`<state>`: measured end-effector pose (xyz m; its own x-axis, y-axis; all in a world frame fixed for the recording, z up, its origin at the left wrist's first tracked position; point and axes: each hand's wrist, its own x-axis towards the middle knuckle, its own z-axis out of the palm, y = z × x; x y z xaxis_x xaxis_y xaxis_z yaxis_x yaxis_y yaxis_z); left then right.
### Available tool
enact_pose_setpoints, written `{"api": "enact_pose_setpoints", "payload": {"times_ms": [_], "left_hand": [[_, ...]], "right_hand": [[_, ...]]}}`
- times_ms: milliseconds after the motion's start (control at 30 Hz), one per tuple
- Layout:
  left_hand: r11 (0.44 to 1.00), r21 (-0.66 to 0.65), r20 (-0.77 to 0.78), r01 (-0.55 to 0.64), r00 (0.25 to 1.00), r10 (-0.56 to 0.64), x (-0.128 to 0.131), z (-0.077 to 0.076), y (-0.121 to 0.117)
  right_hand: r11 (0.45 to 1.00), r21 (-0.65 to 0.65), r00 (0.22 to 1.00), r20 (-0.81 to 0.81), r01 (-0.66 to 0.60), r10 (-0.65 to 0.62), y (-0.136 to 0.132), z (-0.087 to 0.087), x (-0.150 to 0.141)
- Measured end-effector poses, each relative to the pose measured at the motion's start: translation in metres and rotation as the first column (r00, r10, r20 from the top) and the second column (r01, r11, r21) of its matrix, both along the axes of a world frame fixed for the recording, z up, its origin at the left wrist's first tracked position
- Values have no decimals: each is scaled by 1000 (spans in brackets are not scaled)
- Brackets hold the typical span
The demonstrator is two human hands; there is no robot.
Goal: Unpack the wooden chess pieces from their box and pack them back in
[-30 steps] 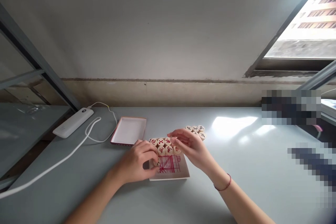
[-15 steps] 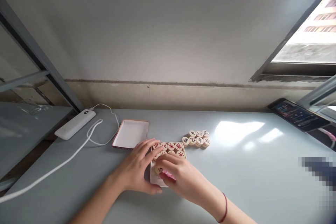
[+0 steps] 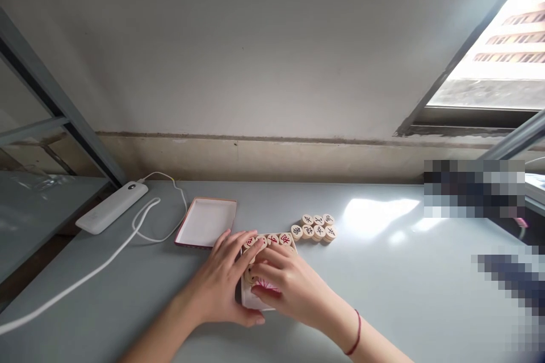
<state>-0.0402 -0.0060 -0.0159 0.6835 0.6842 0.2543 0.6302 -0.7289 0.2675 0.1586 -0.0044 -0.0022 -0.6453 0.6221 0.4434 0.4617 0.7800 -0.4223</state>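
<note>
A shallow white box [image 3: 254, 303] holds Chinese chess pieces, with red-lettered ones [image 3: 285, 239] in its far row; a pink pattern shows on its floor. My left hand [image 3: 219, 283] lies along the box's left side, fingers spread over the far left corner and thumb stretched by the near edge. Inside the box, my right hand [image 3: 296, 286] has its fingers bent down over a Chinese chess piece [image 3: 248, 275] at the left. Its fingertips partly hide that piece and cover the middle pieces. Black-lettered pieces [image 3: 319, 231] stand stacked in two rows just beyond the box, to the right.
The upturned box lid [image 3: 206, 221] lies at the back left. Beside it are a white power bank [image 3: 111, 208] and a white cable [image 3: 85, 278] running to the left edge. Blurred patches hide things at the right. A wall bounds the grey table [image 3: 374, 289] behind.
The view has shifted slightly. My right fingers have come down closer over the piece at the box's left side, hiding more of it. My left hand keeps its place by the box.
</note>
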Motion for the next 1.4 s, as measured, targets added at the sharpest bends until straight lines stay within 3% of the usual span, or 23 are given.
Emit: {"api": "enact_pose_setpoints", "payload": {"times_ms": [67, 133, 200, 300, 367, 567, 833, 933, 1000, 1067, 1167, 1300, 1400], "left_hand": [[1000, -5, -6, -6, 1000, 6, 0, -1, -1], [1000, -13, -16, -15, 1000, 15, -1, -1, -1], [1000, -16, -21, -26, 999, 25, -1, -1, -2], [999, -16, -20, -35, 999, 34, -1, -1, -2], [999, -20, -19, -35, 999, 35, -1, 0, -3], [999, -29, -29, -32, 999, 31, -1, 1, -2], [997, -71, -41, -30, 999, 27, -1, 2, -2], [999, -53, -30, -13, 999, 12, -4, 0, -1], [1000, -16, 6, 4, 1000, -4, -6, 0, 0], [999, 39, 69, -6, 998, 3, -5, 3, 1], [993, 69, 175, -94, 981, 81, 4, 14, 2], [995, -9, 292, -97, 952, 96, 26, 28, 4], [998, -37, 374, -53, 925, 62, 36, 27, 7]], "right_hand": [[996, -71, 998, -31, 55, -57, 7, 7, 18], [959, -157, 970, -19, 237, -243, 20, 16, 41], [876, -228, 905, 91, 426, -416, 36, 23, 63], [741, -254, 776, 326, 622, -540, 60, 32, 81], [700, -233, 716, 435, 675, -546, 71, 34, 79], [686, -194, 612, 657, 702, -441, 91, 28, 62], [668, -174, 585, 669, 723, -459, 95, 26, 59], [686, -162, 612, 624, 709, -485, 94, 31, 59], [712, -199, 687, 524, 673, -504, 88, 38, 59], [741, -328, 802, 362, 587, -475, 75, 47, 57], [730, -608, 935, 57, 311, -351, 46, 55, 46], [677, -735, 927, -281, -41, -249, 13, 46, 24], [670, -738, 872, -378, -82, -310, 5, 32, 17]]}}
